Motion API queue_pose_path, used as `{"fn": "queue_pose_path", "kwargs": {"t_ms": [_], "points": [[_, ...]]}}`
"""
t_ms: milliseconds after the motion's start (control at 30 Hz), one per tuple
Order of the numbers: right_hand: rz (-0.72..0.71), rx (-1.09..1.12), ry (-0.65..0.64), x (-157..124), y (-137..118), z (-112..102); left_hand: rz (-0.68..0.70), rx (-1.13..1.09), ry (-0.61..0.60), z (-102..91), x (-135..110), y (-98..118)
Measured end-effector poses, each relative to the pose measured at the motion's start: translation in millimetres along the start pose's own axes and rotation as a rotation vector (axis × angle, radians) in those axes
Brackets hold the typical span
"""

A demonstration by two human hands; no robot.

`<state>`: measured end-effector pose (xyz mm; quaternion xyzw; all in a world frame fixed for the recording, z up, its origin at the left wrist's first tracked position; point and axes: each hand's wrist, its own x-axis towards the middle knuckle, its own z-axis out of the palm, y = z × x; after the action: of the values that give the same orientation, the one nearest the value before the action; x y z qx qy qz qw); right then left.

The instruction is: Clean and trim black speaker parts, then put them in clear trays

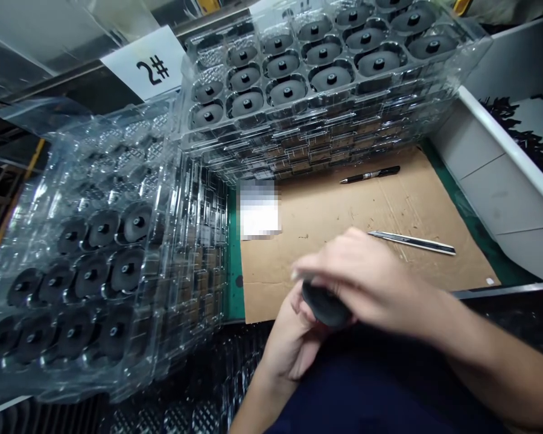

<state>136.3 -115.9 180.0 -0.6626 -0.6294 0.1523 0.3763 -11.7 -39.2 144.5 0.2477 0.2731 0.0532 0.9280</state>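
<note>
My left hand [292, 343] cups a black rounded rubber-like part [324, 304] from below. My right hand [355, 271] lies over the top of that part, its fingers wrapped across it, so much of the part is hidden. Both hands hold it above the near edge of a cardboard sheet [389, 211]. A utility knife [411, 243] lies on the cardboard just beyond my right hand. Farther back lies a black pen [370, 175]. To the left stands a stack of transparent blister trays [104, 253] holding several round black parts.
A second stack of transparent trays [317, 78] with black parts stands at the back. A green cutting mat [234, 271] lies under the cardboard. A "2#" card [150, 65] sits behind the trays. A white bin [507, 163] holding black pieces stands at right.
</note>
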Motion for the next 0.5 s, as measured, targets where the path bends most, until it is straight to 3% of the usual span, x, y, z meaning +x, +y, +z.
{"fn": "queue_pose_path", "kwargs": {"t_ms": [100,167,333,400,500], "points": [[0.321,-0.035,0.006,-15,31,9,0.018,-0.042,0.015,-3.5,0,2],[0.456,0.029,-0.027,-33,47,25,0.035,-0.067,0.048,-6.6,1,2],[0.513,0.155,-0.092,-76,61,74,0.067,-0.103,0.161,-10.5,7,4],[0.523,0.178,-0.071,-76,61,75,0.094,-0.103,0.185,-9.0,9,5],[0.567,0.173,0.040,-55,50,52,0.137,-0.085,0.198,-5.1,10,4]]}}
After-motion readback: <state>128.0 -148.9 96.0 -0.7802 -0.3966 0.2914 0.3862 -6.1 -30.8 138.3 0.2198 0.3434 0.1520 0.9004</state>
